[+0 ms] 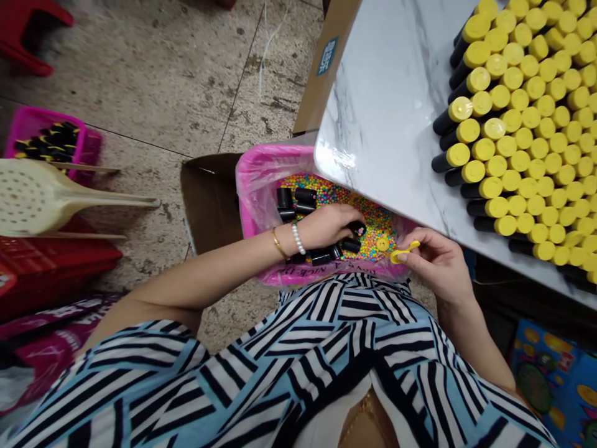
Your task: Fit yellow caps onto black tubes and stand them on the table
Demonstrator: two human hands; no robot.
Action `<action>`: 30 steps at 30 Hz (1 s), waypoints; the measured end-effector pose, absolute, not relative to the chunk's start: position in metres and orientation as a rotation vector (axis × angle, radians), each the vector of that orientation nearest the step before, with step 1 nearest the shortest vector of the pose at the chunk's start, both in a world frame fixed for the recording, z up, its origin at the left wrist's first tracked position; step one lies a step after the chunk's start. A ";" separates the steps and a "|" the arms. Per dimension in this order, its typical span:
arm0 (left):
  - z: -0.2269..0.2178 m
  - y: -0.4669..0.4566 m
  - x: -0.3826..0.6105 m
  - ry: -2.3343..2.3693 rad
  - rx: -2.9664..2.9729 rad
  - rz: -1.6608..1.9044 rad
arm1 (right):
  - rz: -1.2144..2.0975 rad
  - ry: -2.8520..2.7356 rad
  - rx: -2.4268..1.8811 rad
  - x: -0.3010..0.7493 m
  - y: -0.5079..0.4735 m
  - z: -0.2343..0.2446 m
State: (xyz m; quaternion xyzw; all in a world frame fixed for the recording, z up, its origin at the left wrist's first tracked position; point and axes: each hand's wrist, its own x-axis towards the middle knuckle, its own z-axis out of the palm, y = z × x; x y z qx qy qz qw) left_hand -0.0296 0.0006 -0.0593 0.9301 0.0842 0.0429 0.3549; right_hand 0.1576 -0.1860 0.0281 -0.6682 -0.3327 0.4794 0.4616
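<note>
In the head view, my left hand [333, 225] reaches into a pink basket [249, 180] lined with clear plastic. Its fingers close on a short black tube [357, 228] with coloured beads at its mouth. Around it small multicoloured beads [373, 214] fill the basket, with several more black tubes [305, 196] lying on them. At the basket's right rim my right hand [438, 264] pinches a yellow plastic cap [405, 252] between thumb and fingers. A round yellow piece [382, 243] rests on the beads nearby.
A marble-patterned table [373, 106] overhangs the basket's right side, bearing dense rows of yellow-capped black tubes [527, 137]. A cardboard box [209, 205] stands left of the basket. Farther left are a perforated cream stool [32, 193] and a pink crate [51, 115] of black-and-yellow pieces.
</note>
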 end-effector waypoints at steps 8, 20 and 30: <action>-0.031 0.005 -0.039 0.191 2.110 0.331 | 1.348 -0.638 -1.461 0.158 -0.190 0.029; 0.037 0.039 -0.014 0.310 2.289 0.837 | 0.875 -0.735 -1.564 0.157 -0.129 0.051; -0.028 0.009 -0.038 0.173 2.470 0.090 | 1.235 -0.965 -1.749 0.153 -0.165 0.046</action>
